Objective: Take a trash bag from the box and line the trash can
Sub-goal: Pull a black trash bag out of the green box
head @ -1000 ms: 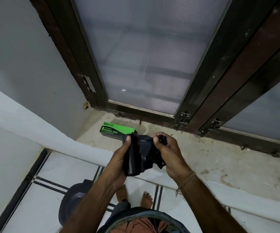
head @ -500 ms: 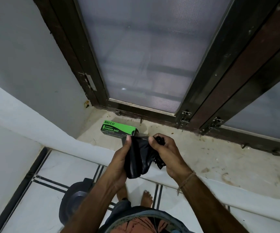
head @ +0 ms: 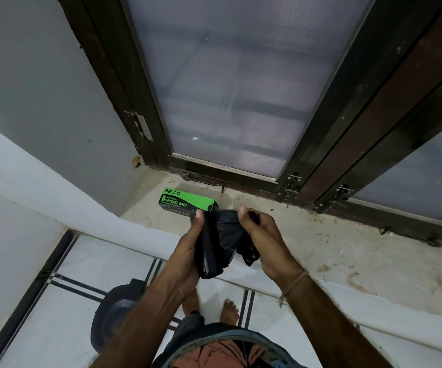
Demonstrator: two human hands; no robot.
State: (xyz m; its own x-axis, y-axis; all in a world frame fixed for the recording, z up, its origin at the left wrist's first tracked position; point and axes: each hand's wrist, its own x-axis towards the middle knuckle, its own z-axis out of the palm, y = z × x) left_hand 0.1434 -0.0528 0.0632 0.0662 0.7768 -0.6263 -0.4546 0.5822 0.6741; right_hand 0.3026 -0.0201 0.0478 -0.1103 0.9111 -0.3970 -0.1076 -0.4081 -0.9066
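Crumpled black plastic trash bag (head: 218,241), pinched in both the left hand (head: 188,251) and right hand (head: 263,240), has loosened slightly, unfolding under way beside the green cardboard box (head: 186,201).

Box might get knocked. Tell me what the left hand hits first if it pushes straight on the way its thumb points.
Probably the green garbage bag box on the sill, just beyond the left hand; depth is unclear.
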